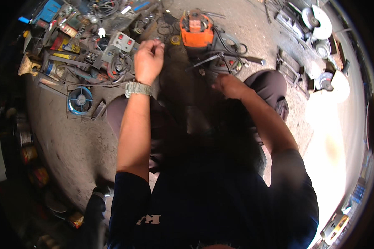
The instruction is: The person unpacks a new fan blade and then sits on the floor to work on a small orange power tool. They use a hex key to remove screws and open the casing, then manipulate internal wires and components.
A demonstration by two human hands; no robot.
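My left hand (148, 61) is raised over the near edge of the clutter, its fingers curled together in a pinch. Whatever sits between those fingertips is too small to make out. Just left of it stands a grey box with red switches (121, 42). A yellow tape measure (176, 40) lies to its right. My right hand (231, 86) is above my right knee, fingers closed and partly in shadow; I cannot tell what they hold. Ahead of it are a second switch box (221, 64) and a thin dark rod (204, 62). An orange machine housing (198, 38) rests beyond.
Tools, cables and metal parts pile up at the far left. A blue round fan (79, 101) lies left of my knee. At the right are a metal clamp frame (290, 68) and a large pale disc (318, 21). Bright sunlight hits the floor (326, 137) on the right.
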